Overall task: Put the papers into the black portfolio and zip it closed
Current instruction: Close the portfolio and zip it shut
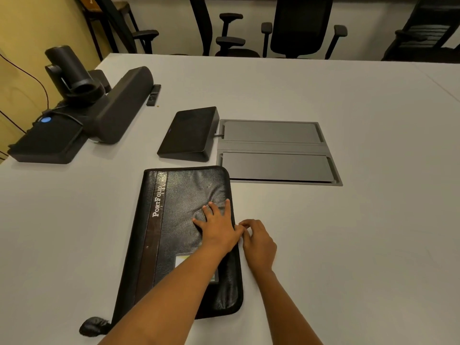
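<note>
The black portfolio (171, 235) lies folded shut on the white table (348, 245), spine to the left, with "PortFolio" printed in white on its cover. My left hand (216, 227) presses flat on the cover near its right edge, fingers spread. My right hand (257, 242) sits at that right edge beside the left thumb, its fingers curled and pinching something small there, probably the zipper pull, which is hidden. No papers are visible. A black handle strap (93, 326) sticks out at the portfolio's near left corner.
A dark tablet console (189, 134) and a grey recessed cable hatch (276, 151) lie just beyond the portfolio. A conference camera (69, 73), a speaker bar (119, 105) and a remote (153, 95) stand at the far left. Office chairs (301, 26) line the far edge.
</note>
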The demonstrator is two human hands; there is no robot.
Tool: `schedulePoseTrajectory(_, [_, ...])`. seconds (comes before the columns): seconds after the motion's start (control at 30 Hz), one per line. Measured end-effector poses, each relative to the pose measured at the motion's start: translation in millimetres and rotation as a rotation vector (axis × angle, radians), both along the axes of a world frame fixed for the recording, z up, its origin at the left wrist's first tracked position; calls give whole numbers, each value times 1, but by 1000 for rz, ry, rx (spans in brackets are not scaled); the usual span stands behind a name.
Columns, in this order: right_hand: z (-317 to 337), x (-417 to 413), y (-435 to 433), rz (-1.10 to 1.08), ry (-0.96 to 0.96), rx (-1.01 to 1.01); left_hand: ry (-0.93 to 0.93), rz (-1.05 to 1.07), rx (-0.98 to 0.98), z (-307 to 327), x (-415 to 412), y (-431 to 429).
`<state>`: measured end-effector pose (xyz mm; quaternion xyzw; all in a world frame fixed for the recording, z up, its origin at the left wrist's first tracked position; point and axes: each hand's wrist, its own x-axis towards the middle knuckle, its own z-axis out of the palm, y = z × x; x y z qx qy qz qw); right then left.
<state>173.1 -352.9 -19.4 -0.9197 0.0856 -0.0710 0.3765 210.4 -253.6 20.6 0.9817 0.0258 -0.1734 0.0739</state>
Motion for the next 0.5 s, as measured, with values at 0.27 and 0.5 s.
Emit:
schedulePoseTrajectory(0.27, [5,21,-7,91,33,78,-58,-37,88,2,3,3])
schedulePoseTrajectory(0.5, [2,31,-20,268,48,68,-116,49,80,10,49,8])
